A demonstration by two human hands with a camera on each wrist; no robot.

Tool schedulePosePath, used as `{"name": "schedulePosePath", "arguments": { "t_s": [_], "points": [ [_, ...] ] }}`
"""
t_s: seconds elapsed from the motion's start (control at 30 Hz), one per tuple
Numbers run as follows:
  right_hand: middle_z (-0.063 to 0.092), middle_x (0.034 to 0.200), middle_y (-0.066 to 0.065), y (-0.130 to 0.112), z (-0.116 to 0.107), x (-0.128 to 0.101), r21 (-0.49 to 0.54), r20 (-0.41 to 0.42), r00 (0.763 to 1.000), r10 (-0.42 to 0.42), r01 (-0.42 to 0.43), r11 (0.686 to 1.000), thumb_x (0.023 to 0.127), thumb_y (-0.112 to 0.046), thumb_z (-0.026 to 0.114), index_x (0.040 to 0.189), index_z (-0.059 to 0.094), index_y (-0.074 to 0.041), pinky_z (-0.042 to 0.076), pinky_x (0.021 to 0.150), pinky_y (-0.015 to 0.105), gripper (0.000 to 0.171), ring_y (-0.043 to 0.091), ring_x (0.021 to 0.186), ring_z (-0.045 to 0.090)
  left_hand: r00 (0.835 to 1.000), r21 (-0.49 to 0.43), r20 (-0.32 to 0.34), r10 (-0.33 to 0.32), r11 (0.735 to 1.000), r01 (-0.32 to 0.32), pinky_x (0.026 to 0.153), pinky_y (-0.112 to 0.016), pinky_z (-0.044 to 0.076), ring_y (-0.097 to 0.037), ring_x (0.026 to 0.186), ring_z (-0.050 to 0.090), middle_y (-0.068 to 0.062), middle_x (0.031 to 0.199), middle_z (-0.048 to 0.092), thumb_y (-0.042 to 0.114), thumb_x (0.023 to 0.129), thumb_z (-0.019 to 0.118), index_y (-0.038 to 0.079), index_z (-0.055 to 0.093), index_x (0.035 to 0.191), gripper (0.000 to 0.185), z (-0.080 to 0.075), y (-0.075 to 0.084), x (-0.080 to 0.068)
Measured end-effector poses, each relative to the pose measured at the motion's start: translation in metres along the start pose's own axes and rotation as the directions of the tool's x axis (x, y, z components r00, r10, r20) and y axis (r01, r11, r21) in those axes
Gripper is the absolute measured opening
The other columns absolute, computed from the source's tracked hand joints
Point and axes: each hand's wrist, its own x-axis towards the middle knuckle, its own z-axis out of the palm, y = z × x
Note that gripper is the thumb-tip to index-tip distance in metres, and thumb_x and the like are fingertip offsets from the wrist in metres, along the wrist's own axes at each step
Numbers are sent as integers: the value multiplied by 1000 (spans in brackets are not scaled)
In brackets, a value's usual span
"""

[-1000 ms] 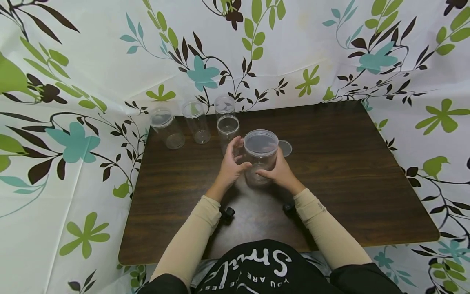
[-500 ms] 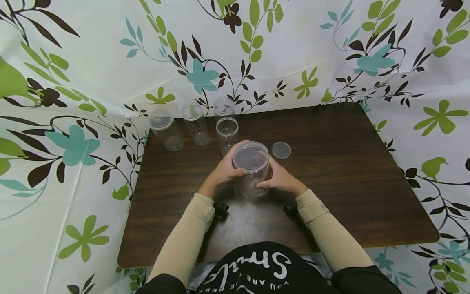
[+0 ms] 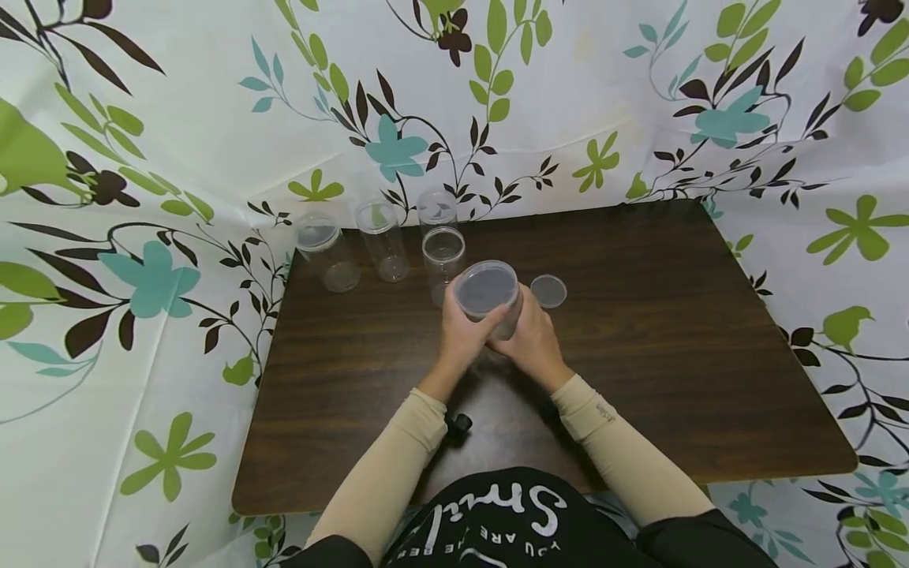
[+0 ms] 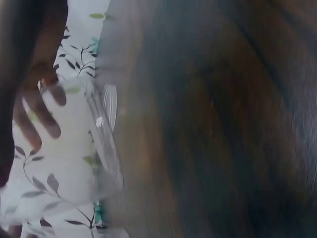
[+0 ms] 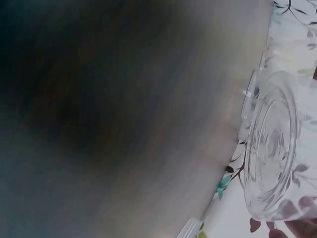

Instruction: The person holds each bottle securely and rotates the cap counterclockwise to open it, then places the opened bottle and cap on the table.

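Both hands hold a clear plastic jar (image 3: 487, 289) with a translucent lid over the middle of the table. My left hand (image 3: 460, 335) grips its left side, the thumb lying along the front by the rim. From the right, my right hand (image 3: 533, 341) wraps round the jar. Fingers (image 4: 42, 116) show against the clear wall in the left wrist view. In the right wrist view the round base of the jar (image 5: 272, 148) faces the camera, above the tabletop, with fingertips (image 5: 302, 225) at the lower corner.
A loose round lid (image 3: 549, 291) lies on the brown table (image 3: 675, 355) right of the hands. Behind them stands a jar with an open rim (image 3: 443, 264). Further clear jars stand at the back left, including a wide lidded one (image 3: 330, 252). A floral curtain (image 3: 540, 95) borders the table.
The jar first came left and toward the body, then rose slightly away from it. Both hands have drawn closer together round it, and the loose lid has come fully into sight.
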Motion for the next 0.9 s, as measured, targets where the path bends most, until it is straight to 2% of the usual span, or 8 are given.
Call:
{"name": "schedulePosePath", "arguments": {
  "t_s": [0.2, 0.37, 0.5, 0.67, 0.77, 0.8, 0.87, 0.9],
  "points": [
    [51, 135, 26, -5, 3, -5, -48, -41, 999, -6, 4, 999, 58, -27, 99, 147, 33, 7, 47, 92, 61, 116, 42, 120, 56, 987, 224, -148, -59, 970, 92, 104, -52, 40, -25, 128, 52, -2, 146, 50, 49, 61, 94, 12, 43, 144, 104, 2, 6, -8],
    [52, 136, 23, -6, 0, -2, 74, -16, 998, 61, -59, 995, 62, -25, 98, 148, 32, 3, 46, 97, 59, 112, 41, 121, 55, 996, 233, -88, -7, 972, 28, 107, -55, 38, -29, 133, 46, -10, 148, 45, 81, 53, 82, 9, 39, 147, 126, -3, 7, -7],
    [48, 141, 22, -3, -8, 4, 281, 64, 987, 148, -161, 946, 69, -21, 94, 150, 30, 1, 38, 108, 54, 106, 38, 130, 49, 999, 143, 16, 49, 988, -51, 114, -51, 33, -30, 139, 37, -17, 150, 39, 96, 48, 63, 3, 32, 150, 141, -7, 6, -2],
    [41, 147, 25, 3, -29, 8, 487, 244, 959, 142, -248, 838, 76, -7, 87, 154, 20, 1, 32, 113, 52, 103, 37, 136, 42, 978, -70, 203, 53, 997, -39, 110, -56, 37, -34, 143, 33, -22, 154, 35, 91, 50, 56, 3, 23, 154, 140, -18, 5, 5],
    [42, 148, 25, 8, -42, 6, 525, 373, 925, 72, -274, 806, 76, -6, 88, 157, 18, -2, 32, 112, 54, 107, 37, 135, 43, 946, -182, 320, 57, 983, 2, 104, -43, 43, -38, 136, 39, -25, 152, 37, 80, 71, 60, 1, 23, 154, 121, -30, 5, 10],
    [43, 148, 23, 14, -41, 5, 531, 404, 913, 44, -274, 802, 76, -9, 89, 158, 18, -5, 32, 112, 54, 109, 36, 135, 44, 933, -216, 355, 61, 976, 19, 101, -37, 45, -38, 134, 40, -26, 152, 36, 64, 85, 71, 0, 24, 154, 105, -33, 5, 12],
    [46, 147, 21, 16, -45, 3, 544, 445, 895, -13, -259, 798, 75, -13, 90, 159, 20, -7, 32, 112, 55, 110, 34, 134, 45, 906, -290, 413, 97, 957, 30, 97, -28, 45, -38, 132, 41, -30, 153, 34, 59, 82, 75, -4, 25, 153, 108, -39, 5, 15],
    [47, 147, 20, 17, -46, 3, 551, 462, 886, -37, -255, 794, 74, -15, 91, 159, 21, -7, 31, 112, 55, 110, 34, 134, 45, 892, -313, 437, 114, 949, 32, 95, -26, 46, -38, 130, 41, -31, 153, 32, 23, 83, 76, -6, 25, 152, 90, -41, 5, 17]
  ]
}}
